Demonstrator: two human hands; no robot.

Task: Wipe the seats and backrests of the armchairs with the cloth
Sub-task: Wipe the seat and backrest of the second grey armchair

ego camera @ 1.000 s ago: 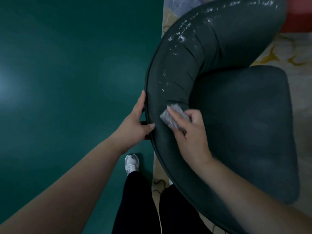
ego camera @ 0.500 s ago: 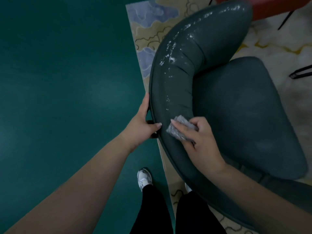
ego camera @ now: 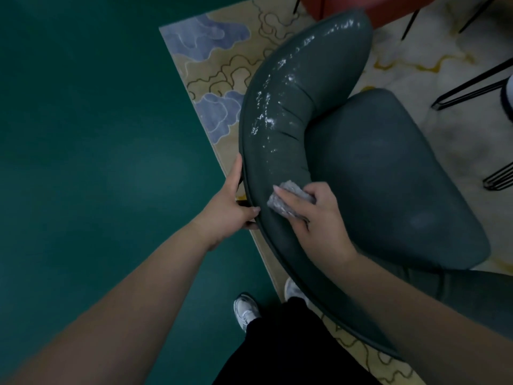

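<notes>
One head-worn wide-angle camera is looking steeply down from above, close over the curved dark green leather armchair backrest [ego camera: 280, 129], facing forward across the teal floor [ego camera: 97, 162] and patterned rug [ego camera: 219, 62].

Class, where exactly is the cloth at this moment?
In the head view, the grey cloth is under the right hand, pressed on the armchair's curved backrest, just right of the left hand gripping its outer edge.

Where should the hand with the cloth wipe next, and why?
Probably slide the cloth up along the backrest: the right hand presses it low on the curve, and white specks show higher up. The left hand steadies the rim.
</notes>
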